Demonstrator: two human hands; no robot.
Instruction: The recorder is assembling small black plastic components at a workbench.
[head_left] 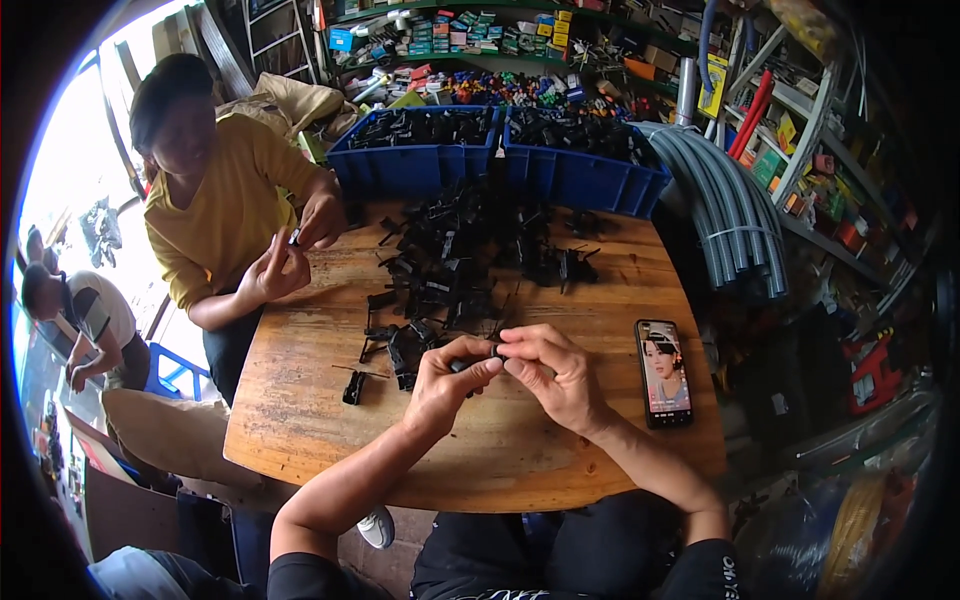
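Both my hands meet over the near middle of the wooden table (300, 420). My left hand (445, 385) is closed on a small black plastic part (461, 366), mostly hidden by the fingers. Thumb and fingertips of my right hand (553, 375) pinch at the same spot, on the part's other end. Just beyond my hands spreads a heap of black plastic parts (450, 255) with thin prongs. One loose black part (354, 387) lies left of my left hand.
Two blue crates (590, 180) of black parts stand at the table's far edge. A phone (664, 375) lies at the right, near grey pipes (725, 215). A co-worker in a yellow top (225, 190) handles a small piece at the left. Another person (90, 320) sits farther off.
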